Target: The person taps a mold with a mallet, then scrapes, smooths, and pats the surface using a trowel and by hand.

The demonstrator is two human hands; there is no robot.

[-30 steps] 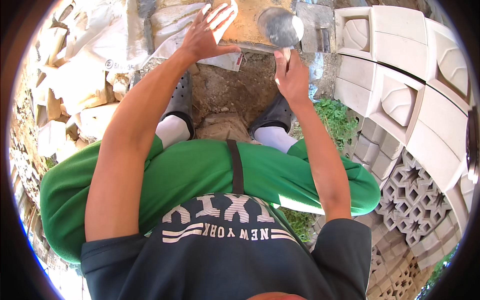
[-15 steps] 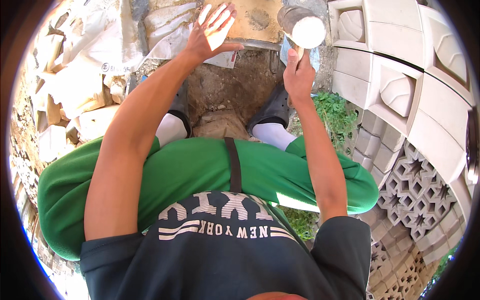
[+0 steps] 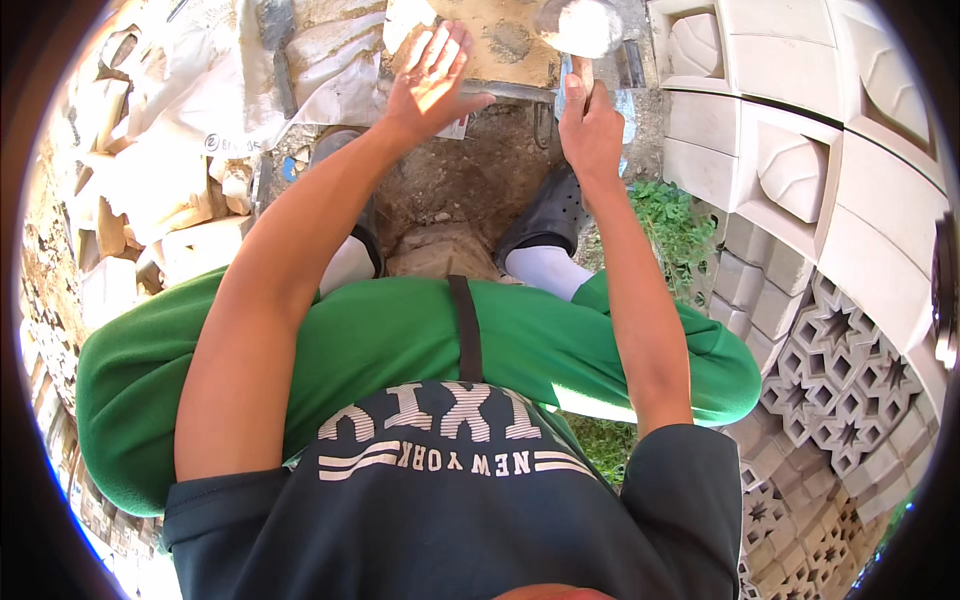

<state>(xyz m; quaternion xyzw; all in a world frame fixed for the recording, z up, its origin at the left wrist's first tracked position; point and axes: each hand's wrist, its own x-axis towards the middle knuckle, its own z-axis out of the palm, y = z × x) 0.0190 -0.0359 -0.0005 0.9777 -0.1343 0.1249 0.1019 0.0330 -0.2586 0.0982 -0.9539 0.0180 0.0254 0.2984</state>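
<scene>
My right hand (image 3: pixel 592 135) is wrapped round the short wooden handle of a mallet (image 3: pixel 578 28), whose thick, pale-faced head hangs over the right part of a tan board (image 3: pixel 505 68). Whether the head touches the board I cannot tell. At the board's left part is my left hand (image 3: pixel 430 88), held out with the fingers extended and nothing in it; sun lights its back. A dark round stain marks the board's middle, and a metal strip runs along its near edge.
White sacking (image 3: pixel 335 60) and broken pale pieces (image 3: pixel 165 190) lie to the left. Stacked pale moulded blocks (image 3: pixel 790 170) and star-patterned lattice blocks (image 3: pixel 840 375) stand on the right, with a green plant (image 3: pixel 665 220) beside them. My dark clogs (image 3: pixel 540 215) flank bare soil (image 3: pixel 460 170).
The mallet head has shifted left and farther from me, over the board, as my right hand tilted. My left hand has moved slightly right and nearer, its fingers still extended.
</scene>
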